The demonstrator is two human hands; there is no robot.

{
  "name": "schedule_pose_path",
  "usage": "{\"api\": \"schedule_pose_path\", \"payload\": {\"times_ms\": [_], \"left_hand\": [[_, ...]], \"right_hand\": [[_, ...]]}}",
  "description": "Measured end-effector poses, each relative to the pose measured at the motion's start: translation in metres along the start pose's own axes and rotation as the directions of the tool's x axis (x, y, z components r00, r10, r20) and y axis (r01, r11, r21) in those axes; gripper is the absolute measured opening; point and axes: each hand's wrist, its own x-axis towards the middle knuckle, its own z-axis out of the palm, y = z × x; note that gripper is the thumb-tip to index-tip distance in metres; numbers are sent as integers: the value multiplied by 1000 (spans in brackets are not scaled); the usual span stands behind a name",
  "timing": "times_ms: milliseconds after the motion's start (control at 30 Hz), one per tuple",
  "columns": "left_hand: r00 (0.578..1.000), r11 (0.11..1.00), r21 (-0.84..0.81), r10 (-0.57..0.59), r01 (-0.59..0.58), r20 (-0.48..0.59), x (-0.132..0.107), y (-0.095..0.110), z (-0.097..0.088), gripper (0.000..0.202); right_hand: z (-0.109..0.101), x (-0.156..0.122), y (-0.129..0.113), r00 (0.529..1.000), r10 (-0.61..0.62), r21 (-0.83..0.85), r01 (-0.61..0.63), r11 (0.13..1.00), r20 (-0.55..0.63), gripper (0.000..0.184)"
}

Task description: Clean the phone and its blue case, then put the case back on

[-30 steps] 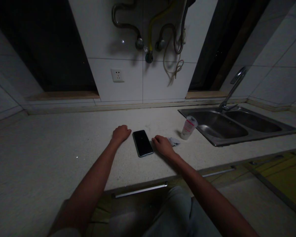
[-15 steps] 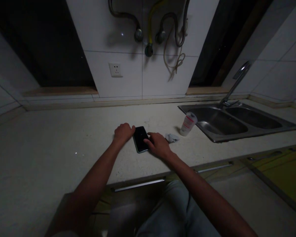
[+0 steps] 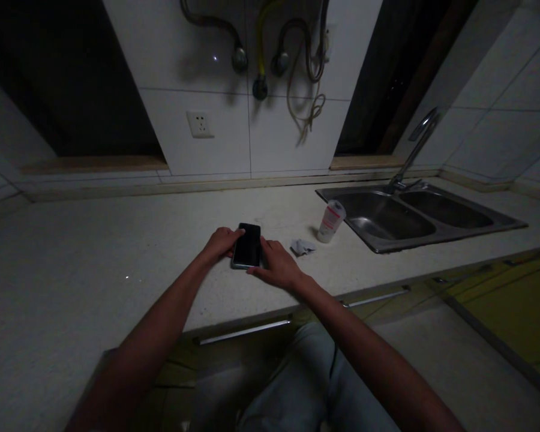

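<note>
A dark-screened smartphone with a pale edge is between my two hands, over the white countertop. My left hand grips its left side, the thumb on the upper left of the screen and the other fingers partly hidden at the edge. Along the right side lies my right hand, its thumb at the bottom right corner and its fingers against the right edge. Whether the phone rests on the counter or is slightly raised, I cannot tell. Right of my right hand is a crumpled grey-white scrap.
A clear plastic cup with red print stands beyond the scrap. Further right is a steel double sink with a tap. Pipes and a socket are on the tiled wall behind. Drawer handles line the front edge.
The phone has turned straighter. My left thumb has come onto its screen, and my right thumb has moved from the screen to the lower corner. The whole view has shifted slightly.
</note>
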Motion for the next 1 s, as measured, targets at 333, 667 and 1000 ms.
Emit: {"api": "schedule_pose_path", "payload": {"times_ms": [333,667,1000], "left_hand": [[960,780,-585,-66,220,273,-14,13,22,29],[855,459,-745,-67,484,514,-14,12,23,30],[878,484,-770,9,416,479,-20,12,33,66]], "right_hand": [[2,-3,8,999,12,186,-5,983,-35,95],[9,-2,16,969,194,773,-3,634,-155,67],[6,-1,14,940,282,770,-32,637,-193,50]]}}
